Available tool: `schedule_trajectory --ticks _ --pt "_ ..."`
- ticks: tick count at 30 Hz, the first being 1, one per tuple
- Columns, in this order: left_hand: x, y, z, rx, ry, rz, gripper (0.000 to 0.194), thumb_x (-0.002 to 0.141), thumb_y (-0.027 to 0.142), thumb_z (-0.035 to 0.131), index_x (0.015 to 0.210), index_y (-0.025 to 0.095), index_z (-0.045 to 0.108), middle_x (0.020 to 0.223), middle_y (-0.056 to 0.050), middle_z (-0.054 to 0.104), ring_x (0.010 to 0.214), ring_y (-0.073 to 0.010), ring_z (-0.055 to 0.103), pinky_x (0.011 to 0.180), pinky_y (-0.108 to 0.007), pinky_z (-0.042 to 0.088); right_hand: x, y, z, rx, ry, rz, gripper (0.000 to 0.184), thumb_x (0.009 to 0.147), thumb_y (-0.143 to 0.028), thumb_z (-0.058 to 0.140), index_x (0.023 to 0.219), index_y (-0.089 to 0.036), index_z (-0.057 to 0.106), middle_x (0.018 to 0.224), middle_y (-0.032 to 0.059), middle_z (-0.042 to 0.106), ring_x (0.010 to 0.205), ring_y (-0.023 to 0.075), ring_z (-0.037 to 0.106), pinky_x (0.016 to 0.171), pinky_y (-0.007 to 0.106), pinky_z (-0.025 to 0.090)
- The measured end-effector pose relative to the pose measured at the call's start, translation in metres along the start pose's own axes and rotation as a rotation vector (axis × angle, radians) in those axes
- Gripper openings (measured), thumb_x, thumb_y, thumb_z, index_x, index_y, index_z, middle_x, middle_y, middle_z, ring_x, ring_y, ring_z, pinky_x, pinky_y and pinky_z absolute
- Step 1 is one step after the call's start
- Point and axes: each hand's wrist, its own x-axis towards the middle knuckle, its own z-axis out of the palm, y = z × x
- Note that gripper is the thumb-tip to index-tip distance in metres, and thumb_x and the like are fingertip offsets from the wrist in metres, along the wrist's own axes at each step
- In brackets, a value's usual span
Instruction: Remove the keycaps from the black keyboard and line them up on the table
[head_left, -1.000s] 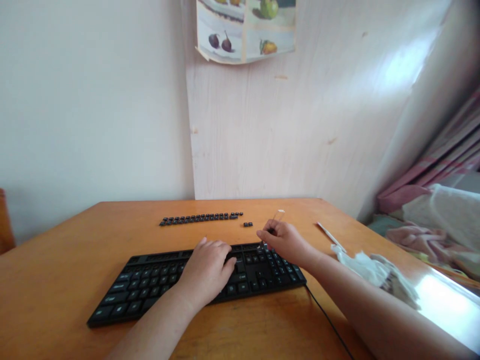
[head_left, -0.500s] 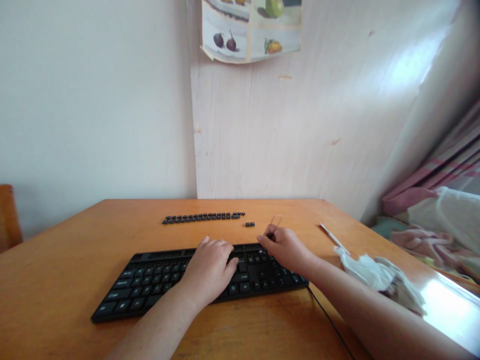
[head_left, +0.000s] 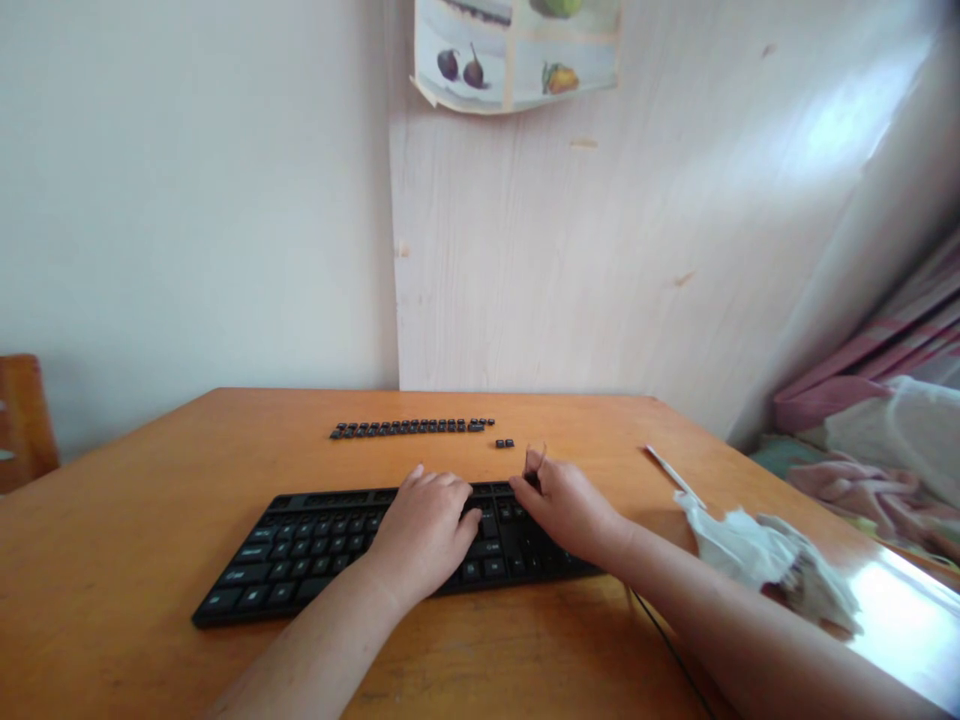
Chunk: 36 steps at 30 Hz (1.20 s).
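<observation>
A black keyboard (head_left: 315, 550) lies across the table in front of me, its upper rows showing gaps where keycaps are off. My left hand (head_left: 427, 530) rests flat over its middle, fingers stretched out and thumb apart. Over the right part of the keyboard, my right hand (head_left: 566, 505) is closed round a wire keycap puller (head_left: 537, 453); only bits of its thin wire show above the fingers, and the rest is hidden. Beyond the keyboard sit two rows of loose black keycaps (head_left: 409, 428). A separate pair of keycaps (head_left: 505, 443) lies closer to my right hand.
On the right of the wooden table (head_left: 112, 540) are a thin white stick (head_left: 671, 470) and a crumpled whitish cloth or bag (head_left: 757, 555). The keyboard's cable (head_left: 671, 645) runs under my right forearm. A wooden chair back (head_left: 26, 415) stands at the left.
The wire loop stood up above my right hand and now barely shows, as the hand has turned slightly. My left hand stays on the keyboard. The whole view has shifted a little.
</observation>
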Motion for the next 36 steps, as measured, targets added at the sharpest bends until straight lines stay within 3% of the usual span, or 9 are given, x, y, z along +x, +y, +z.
schedule_trajectory --ticks 7,14,25,32,36 --pt "0.000 0.000 0.001 0.000 0.008 0.000 0.024 0.090 0.035 0.049 0.092 0.020 0.068 0.090 -0.007 0.068 0.089 -0.0241 0.060 0.101 -0.049 0.034 0.006 0.005 0.000 0.058 0.009 0.069 0.016 0.088 -0.028 0.048 0.074 -0.020 0.052 0.069 0.0054 0.065 0.069 0.0181 0.060 0.059 0.026 0.034" --pt "-0.001 0.001 0.001 0.001 0.011 -0.006 0.025 0.090 0.035 0.049 0.095 0.020 0.068 0.091 -0.007 0.068 0.092 -0.0242 0.060 0.104 -0.049 0.033 -0.002 -0.001 0.003 -0.080 -0.004 0.014 0.015 0.089 -0.032 0.048 0.079 -0.021 0.051 0.065 0.0041 0.062 0.064 0.0182 0.059 0.057 0.026 0.031" --pt "-0.001 0.002 0.002 -0.012 0.011 -0.026 0.028 0.091 0.038 0.047 0.089 0.020 0.068 0.091 -0.008 0.068 0.092 -0.0242 0.060 0.105 -0.049 0.032 0.000 0.001 0.003 -0.008 -0.019 -0.004 0.014 0.088 -0.029 0.048 0.077 -0.021 0.051 0.069 0.0051 0.064 0.068 0.0187 0.059 0.059 0.026 0.033" --pt "-0.002 0.004 0.002 -0.005 0.012 -0.024 0.028 0.091 0.037 0.047 0.090 0.020 0.068 0.091 -0.008 0.068 0.092 -0.0249 0.060 0.104 -0.051 0.032 0.007 0.014 0.000 0.158 -0.020 0.143 0.023 0.087 -0.034 0.048 0.070 -0.020 0.052 0.055 -0.0008 0.056 0.056 0.0145 0.053 0.053 0.024 0.034" --pt "-0.002 0.003 0.004 -0.004 0.024 -0.026 0.028 0.091 0.038 0.046 0.088 0.020 0.068 0.091 -0.008 0.067 0.093 -0.0248 0.060 0.105 -0.051 0.030 0.006 0.015 0.002 0.116 0.005 0.094 0.022 0.086 -0.036 0.051 0.072 -0.019 0.056 0.061 0.0004 0.059 0.058 0.0148 0.054 0.055 0.025 0.034"
